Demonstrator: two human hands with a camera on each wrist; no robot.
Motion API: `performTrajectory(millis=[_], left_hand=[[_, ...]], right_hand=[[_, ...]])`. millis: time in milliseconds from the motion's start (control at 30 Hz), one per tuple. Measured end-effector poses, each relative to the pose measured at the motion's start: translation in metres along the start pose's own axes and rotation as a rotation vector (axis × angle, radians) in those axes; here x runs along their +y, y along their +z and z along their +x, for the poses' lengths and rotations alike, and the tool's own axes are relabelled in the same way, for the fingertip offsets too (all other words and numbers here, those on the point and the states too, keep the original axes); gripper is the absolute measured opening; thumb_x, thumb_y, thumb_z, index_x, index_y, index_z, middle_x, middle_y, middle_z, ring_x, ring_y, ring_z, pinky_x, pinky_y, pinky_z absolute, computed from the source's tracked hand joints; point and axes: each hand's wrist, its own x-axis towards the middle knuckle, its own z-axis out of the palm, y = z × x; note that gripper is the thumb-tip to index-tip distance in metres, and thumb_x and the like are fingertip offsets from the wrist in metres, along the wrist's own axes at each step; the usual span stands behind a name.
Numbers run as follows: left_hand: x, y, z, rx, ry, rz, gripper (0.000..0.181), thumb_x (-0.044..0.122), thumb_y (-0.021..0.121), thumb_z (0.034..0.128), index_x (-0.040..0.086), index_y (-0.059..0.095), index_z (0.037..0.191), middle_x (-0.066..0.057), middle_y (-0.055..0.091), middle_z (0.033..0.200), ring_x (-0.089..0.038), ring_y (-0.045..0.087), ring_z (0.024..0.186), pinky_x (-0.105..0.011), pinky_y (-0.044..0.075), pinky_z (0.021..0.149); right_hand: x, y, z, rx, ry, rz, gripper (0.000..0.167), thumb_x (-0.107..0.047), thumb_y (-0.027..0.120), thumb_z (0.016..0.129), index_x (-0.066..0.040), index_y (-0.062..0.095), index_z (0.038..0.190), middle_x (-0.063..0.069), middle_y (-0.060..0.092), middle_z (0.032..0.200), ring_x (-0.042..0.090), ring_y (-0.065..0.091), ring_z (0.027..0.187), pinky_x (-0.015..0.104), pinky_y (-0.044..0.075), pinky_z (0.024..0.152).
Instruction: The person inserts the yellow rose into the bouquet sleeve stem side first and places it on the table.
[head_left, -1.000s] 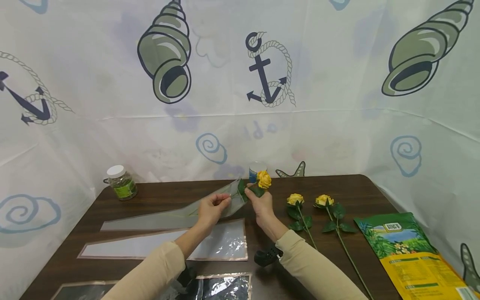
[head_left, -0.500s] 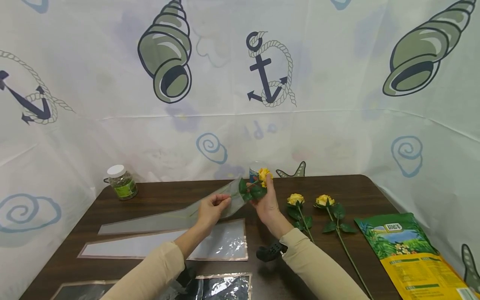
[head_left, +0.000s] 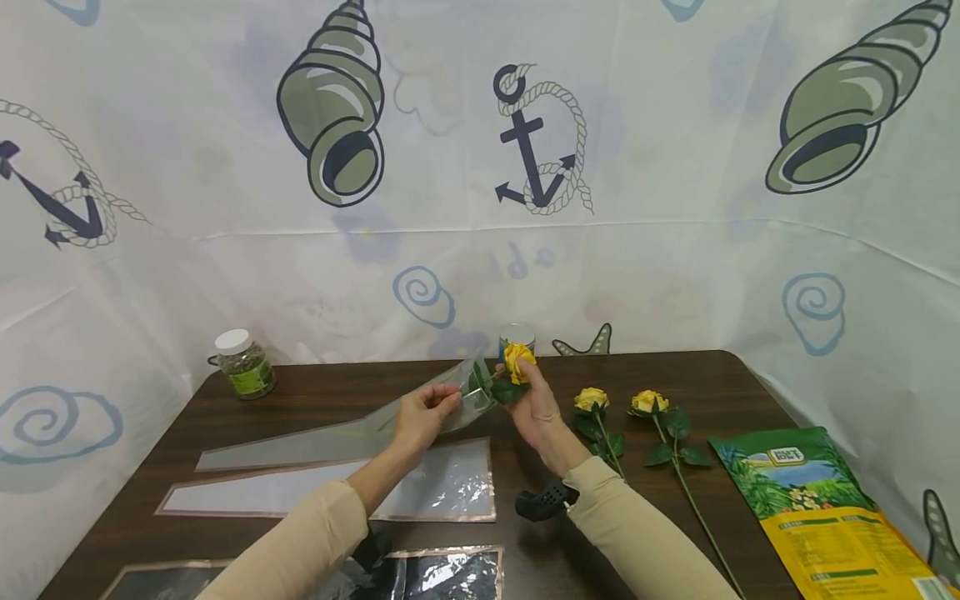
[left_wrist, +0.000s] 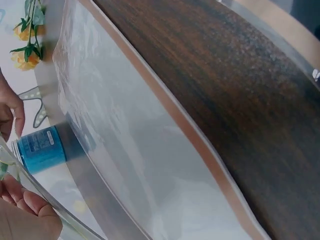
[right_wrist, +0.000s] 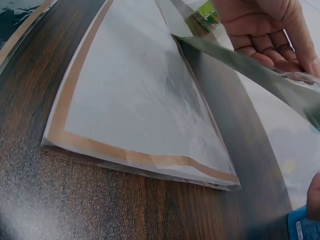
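Observation:
A clear tapered sleeve (head_left: 360, 429) slants up to the right, its wide mouth raised. My left hand (head_left: 422, 421) pinches the sleeve's near edge between thumb and fingertips; the left wrist view shows that hand (left_wrist: 30, 215) at the lower left. A yellow rose (head_left: 519, 362) has its stem and some leaves inside the sleeve, with the bloom outside the mouth. Around the bloom and the leaf below it, my right hand (head_left: 538, 415) holds the rose. In the right wrist view the left hand (right_wrist: 270, 32) grips the sleeve's edge, and part of the right hand (right_wrist: 314, 197) shows.
White-backed sleeve (head_left: 442, 483) lies below the hands, dark-looking sleeve (head_left: 450, 575) at the front edge. Two yellow roses (head_left: 591, 398) (head_left: 648, 402) lie right of the right hand. Green and yellow bag (head_left: 817, 517) is far right, jar (head_left: 247, 371) back left, blue can (left_wrist: 42, 150) behind the rose.
The held rose has moved down and left, with its leaves further into the sleeve. My right hand has shifted from the leaves beneath the bloom up to the bloom. The left hand stays put.

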Motion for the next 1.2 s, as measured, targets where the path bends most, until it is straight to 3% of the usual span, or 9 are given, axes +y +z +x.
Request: performTrajectory(millis=[300, 500, 633, 733, 833, 1000, 1200], left_hand=[[0.005, 0.0, 0.001, -0.022, 0.007, 0.021, 0.015, 0.009, 0.069, 0.085, 0.0, 0.07, 0.096, -0.008, 0.069, 0.088, -0.006, 0.058, 0.072, -0.015, 0.045, 0.061], [0.009, 0.001, 0.001, -0.024, 0.014, 0.035, 0.013, 0.009, 0.068, 0.0855, 0.0, 0.07, 0.095, -0.008, 0.068, 0.083, -0.007, 0.058, 0.069, -0.016, 0.046, 0.059], [0.009, 0.001, 0.0, -0.018, 0.026, 0.034, 0.013, 0.008, 0.068, 0.0854, -0.002, 0.07, 0.094, -0.009, 0.069, 0.082, -0.006, 0.059, 0.068, -0.017, 0.047, 0.06], [0.009, 0.001, 0.0, -0.014, 0.03, 0.026, 0.013, 0.007, 0.068, 0.085, -0.003, 0.07, 0.094, -0.011, 0.069, 0.083, -0.006, 0.059, 0.068, -0.016, 0.047, 0.06], [0.008, 0.001, 0.0, -0.016, 0.033, 0.028, 0.014, 0.007, 0.068, 0.0852, -0.004, 0.069, 0.094, -0.012, 0.069, 0.085, -0.006, 0.06, 0.069, -0.016, 0.048, 0.061], [0.008, 0.0, 0.001, -0.018, 0.03, 0.043, 0.014, 0.008, 0.068, 0.0857, -0.003, 0.069, 0.094, -0.012, 0.069, 0.086, -0.005, 0.059, 0.069, -0.016, 0.047, 0.061], [0.009, 0.001, 0.001, -0.043, 0.044, 0.052, 0.015, 0.01, 0.068, 0.0861, -0.002, 0.07, 0.094, -0.011, 0.069, 0.084, -0.006, 0.059, 0.069, -0.017, 0.047, 0.059]], right_hand=[[0.005, 0.0, 0.001, 0.11, -0.04, -0.179, 0.011, -0.02, 0.047, 0.094, -0.019, 0.049, 0.104, -0.007, 0.054, 0.092, 0.008, 0.052, 0.084, 0.033, 0.034, 0.081], [0.007, -0.002, -0.001, 0.118, -0.046, -0.418, 0.032, -0.022, 0.052, 0.095, -0.002, 0.055, 0.121, 0.001, 0.058, 0.102, 0.009, 0.051, 0.087, 0.041, 0.037, 0.092], [0.011, -0.002, -0.003, 0.127, -0.125, -0.566, 0.039, -0.019, 0.054, 0.096, 0.003, 0.051, 0.127, 0.01, 0.059, 0.107, 0.008, 0.051, 0.086, 0.034, 0.044, 0.084], [0.015, -0.002, -0.004, 0.165, -0.213, -0.586, 0.035, -0.015, 0.057, 0.094, 0.004, 0.049, 0.121, 0.013, 0.059, 0.105, 0.007, 0.051, 0.084, 0.023, 0.046, 0.075], [0.017, -0.002, -0.005, 0.203, -0.277, -0.6, 0.028, -0.012, 0.061, 0.092, 0.004, 0.05, 0.112, 0.015, 0.06, 0.101, 0.008, 0.053, 0.083, 0.02, 0.046, 0.071], [0.015, -0.001, -0.006, 0.225, -0.268, -0.654, 0.023, -0.012, 0.064, 0.09, 0.003, 0.058, 0.105, 0.014, 0.062, 0.097, 0.01, 0.053, 0.079, 0.025, 0.048, 0.068], [0.011, 0.001, -0.007, 0.185, -0.289, -0.784, 0.02, -0.013, 0.067, 0.088, 0.001, 0.066, 0.102, 0.012, 0.065, 0.095, 0.011, 0.054, 0.079, 0.018, 0.046, 0.066]])
